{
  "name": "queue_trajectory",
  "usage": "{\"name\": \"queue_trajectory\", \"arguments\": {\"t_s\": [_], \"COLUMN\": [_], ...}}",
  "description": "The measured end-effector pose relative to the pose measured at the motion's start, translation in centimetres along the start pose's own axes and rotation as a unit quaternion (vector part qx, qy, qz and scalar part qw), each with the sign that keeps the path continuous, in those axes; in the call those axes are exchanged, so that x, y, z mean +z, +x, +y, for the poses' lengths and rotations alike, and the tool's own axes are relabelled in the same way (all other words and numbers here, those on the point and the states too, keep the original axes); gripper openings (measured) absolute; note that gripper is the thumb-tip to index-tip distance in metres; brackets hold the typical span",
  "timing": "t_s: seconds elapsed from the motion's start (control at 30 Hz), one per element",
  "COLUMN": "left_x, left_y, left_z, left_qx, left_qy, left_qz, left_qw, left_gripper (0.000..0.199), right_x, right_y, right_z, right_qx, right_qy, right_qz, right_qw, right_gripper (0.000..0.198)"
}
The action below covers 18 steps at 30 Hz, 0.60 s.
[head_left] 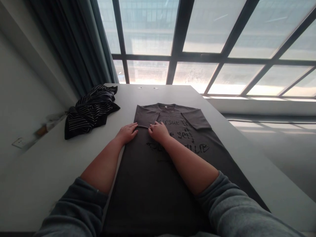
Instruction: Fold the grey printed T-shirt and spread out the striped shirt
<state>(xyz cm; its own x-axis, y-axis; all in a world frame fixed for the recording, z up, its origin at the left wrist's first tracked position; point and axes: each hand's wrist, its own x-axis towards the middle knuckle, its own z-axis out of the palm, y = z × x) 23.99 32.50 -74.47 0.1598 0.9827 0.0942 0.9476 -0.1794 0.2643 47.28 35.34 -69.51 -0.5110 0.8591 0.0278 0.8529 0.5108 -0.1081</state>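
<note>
Touching one gray T-shirt sleeve [146,116]: left hand [126,133], right hand [158,131]

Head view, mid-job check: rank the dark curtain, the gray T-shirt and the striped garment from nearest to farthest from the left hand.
From the left hand:
1. Gray T-shirt: touching the hand, spread out on the table.
2. Striped garment: heaped on the table, ahead and to the left.
3. Dark curtain: beyond that heap, beside the window.

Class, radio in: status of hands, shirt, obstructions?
Left hand, right hand at sleeve hem. Shirt spread, print up. Right forearm hides some print; striped garment apart, left.
</note>
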Motion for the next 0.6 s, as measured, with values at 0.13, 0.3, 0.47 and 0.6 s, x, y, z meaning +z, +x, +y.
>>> {"name": "queue_trajectory", "arguments": {"t_s": [0.13,0.3,0.47,0.6], "left_x": [-0.3,-0.1,0.4,0.6], "left_y": [-0.1,-0.1,0.0,0.0], "left_z": [0.4,1.1,1.6,1.4], "left_qx": [-0.002,0.006,0.017,0.011], "left_qy": [-0.01,-0.001,-0.004,-0.008], "left_qz": [0.001,0.027,-0.018,-0.033], "left_qw": [1.0,1.0,1.0,0.999], "left_gripper": [0.058,0.063,0.065,0.062], "right_x": [0.0,0.7,1.9,1.9], "right_y": [-0.1,0.1,0.1,0.1], "right_z": [0.0,-0.1,-0.4,-0.4], "right_qx": [0.004,-0.033,-0.058,-0.059], "right_qy": [0.008,0.053,0.049,0.034], "right_qz": [0.013,0.026,-0.038,-0.055], "right_qw": [1.0,0.998,0.996,0.996], "right_gripper": [0.046,0.057,0.072,0.065]}}
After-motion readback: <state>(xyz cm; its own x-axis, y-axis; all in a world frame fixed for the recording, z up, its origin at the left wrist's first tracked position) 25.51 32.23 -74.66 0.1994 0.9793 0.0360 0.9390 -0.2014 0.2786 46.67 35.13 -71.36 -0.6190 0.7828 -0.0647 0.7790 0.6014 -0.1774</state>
